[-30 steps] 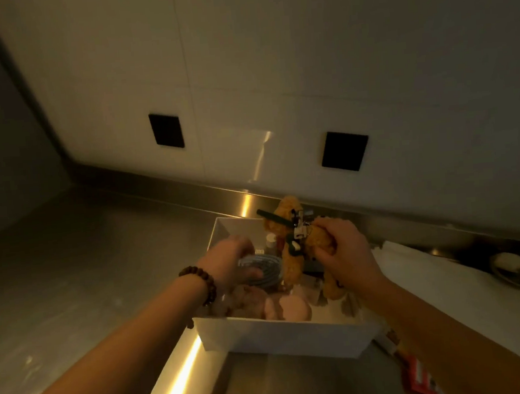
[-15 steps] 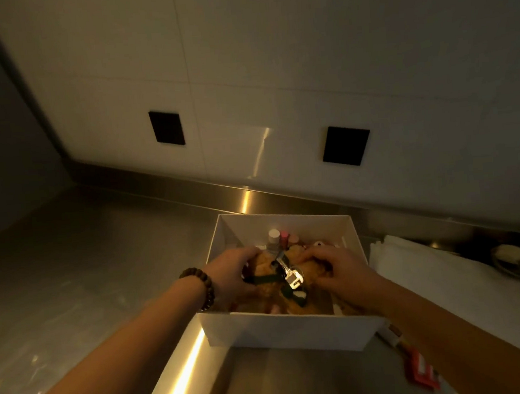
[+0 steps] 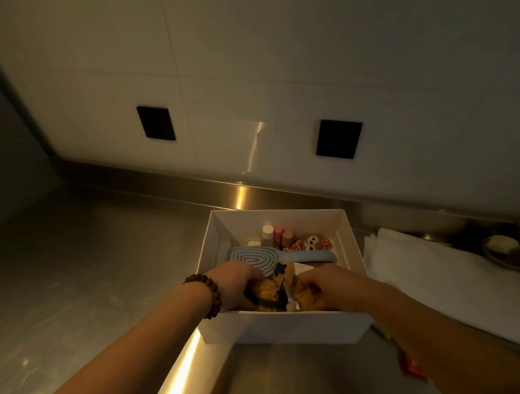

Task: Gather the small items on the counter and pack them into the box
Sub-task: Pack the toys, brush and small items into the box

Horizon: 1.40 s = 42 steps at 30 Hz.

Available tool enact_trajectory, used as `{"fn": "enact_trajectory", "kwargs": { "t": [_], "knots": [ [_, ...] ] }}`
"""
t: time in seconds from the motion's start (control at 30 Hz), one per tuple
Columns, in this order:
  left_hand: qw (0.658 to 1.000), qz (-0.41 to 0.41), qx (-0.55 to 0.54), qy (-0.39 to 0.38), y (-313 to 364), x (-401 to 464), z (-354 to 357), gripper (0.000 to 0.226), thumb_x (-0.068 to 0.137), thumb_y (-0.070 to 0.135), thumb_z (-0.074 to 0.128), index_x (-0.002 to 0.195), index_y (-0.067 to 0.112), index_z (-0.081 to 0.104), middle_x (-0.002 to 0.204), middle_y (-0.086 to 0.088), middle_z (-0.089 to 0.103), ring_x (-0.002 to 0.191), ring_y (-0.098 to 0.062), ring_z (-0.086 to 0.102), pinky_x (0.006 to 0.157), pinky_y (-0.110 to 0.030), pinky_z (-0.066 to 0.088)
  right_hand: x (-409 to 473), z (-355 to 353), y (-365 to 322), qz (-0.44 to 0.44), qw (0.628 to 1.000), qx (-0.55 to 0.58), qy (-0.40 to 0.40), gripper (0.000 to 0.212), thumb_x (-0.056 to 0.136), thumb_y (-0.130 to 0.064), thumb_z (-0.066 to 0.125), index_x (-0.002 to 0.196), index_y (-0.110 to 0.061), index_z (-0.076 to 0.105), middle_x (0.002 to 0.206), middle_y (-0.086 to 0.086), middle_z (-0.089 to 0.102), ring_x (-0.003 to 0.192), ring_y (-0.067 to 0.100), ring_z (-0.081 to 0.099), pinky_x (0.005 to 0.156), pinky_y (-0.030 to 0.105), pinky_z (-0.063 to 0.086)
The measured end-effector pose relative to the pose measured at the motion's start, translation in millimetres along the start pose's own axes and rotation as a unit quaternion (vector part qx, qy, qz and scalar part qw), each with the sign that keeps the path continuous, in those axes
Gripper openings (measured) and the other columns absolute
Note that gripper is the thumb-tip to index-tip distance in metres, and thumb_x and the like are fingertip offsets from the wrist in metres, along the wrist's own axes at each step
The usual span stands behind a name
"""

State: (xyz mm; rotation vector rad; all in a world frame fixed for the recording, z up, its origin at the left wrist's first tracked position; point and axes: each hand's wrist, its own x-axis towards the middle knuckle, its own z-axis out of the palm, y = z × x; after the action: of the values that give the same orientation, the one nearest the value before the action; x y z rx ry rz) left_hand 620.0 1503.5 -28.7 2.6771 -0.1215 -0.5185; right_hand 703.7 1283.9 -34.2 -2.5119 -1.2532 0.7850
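A white open box (image 3: 281,327) stands on the steel counter. Both my hands reach into its near half. My left hand (image 3: 236,287), with a bead bracelet at the wrist, and my right hand (image 3: 323,288) hold a brown plush toy (image 3: 268,292) with dark straps and a metal clip, low inside the box. Behind them lies a blue hairbrush (image 3: 258,256). Along the far wall of the box stand three small bottles (image 3: 277,234) and small patterned trinkets (image 3: 310,242).
A white folded cloth (image 3: 445,278) lies right of the box. A red-and-white item (image 3: 410,365) lies on the counter under my right forearm. Small dishes (image 3: 505,247) sit at the far right. The wall with two black sockets runs behind.
The plush toy was held above the box by my right hand. It has come down into the near part of the box, and both hands now hold it there, uncovering the hairbrush.
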Motion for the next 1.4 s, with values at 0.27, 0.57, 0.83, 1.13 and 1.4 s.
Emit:
{"fn": "enact_trajectory", "kwargs": {
  "t": [0.27,0.57,0.83,1.13,1.4],
  "knots": [
    [0.999,-0.017,0.015,-0.024,3.0,-1.2,-1.3,0.033,0.081,0.029,0.069,0.113,0.023,0.062,0.109,0.004,0.063,0.1,-0.013,0.058,0.088,-0.03,0.051,10.6,-2.0,-4.1,0.002,0.998,0.048,0.039,0.042,0.077,-0.03,0.072,0.116,-0.031,0.058,0.1,-0.01,0.059,0.086,0.004,0.055,0.075,0.018,0.047],
    [1.0,-0.022,0.007,-0.011,3.9,-3.9,0.7,0.032,0.082,0.028,0.067,0.113,0.024,0.061,0.11,0.004,0.061,0.1,-0.012,0.056,0.087,-0.028,0.049,28.5,8.1,-20.9,-0.029,0.999,0.007,0.027,0.034,0.076,-0.034,0.073,0.108,-0.029,0.061,0.094,-0.012,0.057,0.078,0.001,0.052,0.064,0.016,0.04],
    [0.999,-0.027,0.002,-0.019,4.3,-4.4,-3.9,0.043,0.083,0.028,0.067,0.124,0.025,0.055,0.122,0.003,0.058,0.11,-0.014,0.053,0.094,-0.029,0.047,-9.6,-42.9,-19.5,-0.031,0.98,0.154,0.121,0.019,0.078,-0.023,0.073,0.088,-0.035,0.062,0.099,-0.016,0.057,0.088,-0.001,0.058,0.071,0.013,0.047],
    [0.999,-0.019,-0.002,-0.03,14.7,4.7,-12.2,0.056,0.075,0.047,0.07,0.126,0.031,0.053,0.12,0.008,0.052,0.105,-0.011,0.047,0.081,-0.021,0.04,-30.5,-91.9,2.3,0.032,0.971,0.087,0.22,0.012,0.077,-0.015,0.074,0.087,-0.021,0.069,0.084,-0.006,0.064,0.067,0.003,0.062,0.057,0.007,0.048],
    [0.999,-0.021,-0.009,-0.036,10.2,9.8,-4.9,0.035,0.076,0.044,0.07,0.105,0.025,0.064,0.098,0.01,0.055,0.09,-0.01,0.051,0.07,-0.02,0.041,5.0,-54.5,15.9,0.112,0.987,-0.098,0.053,0.025,0.083,-0.022,0.068,0.105,-0.013,0.063,0.104,0.005,0.062,0.094,0.019,0.06,0.072,0.023,0.044]
  ]
}}
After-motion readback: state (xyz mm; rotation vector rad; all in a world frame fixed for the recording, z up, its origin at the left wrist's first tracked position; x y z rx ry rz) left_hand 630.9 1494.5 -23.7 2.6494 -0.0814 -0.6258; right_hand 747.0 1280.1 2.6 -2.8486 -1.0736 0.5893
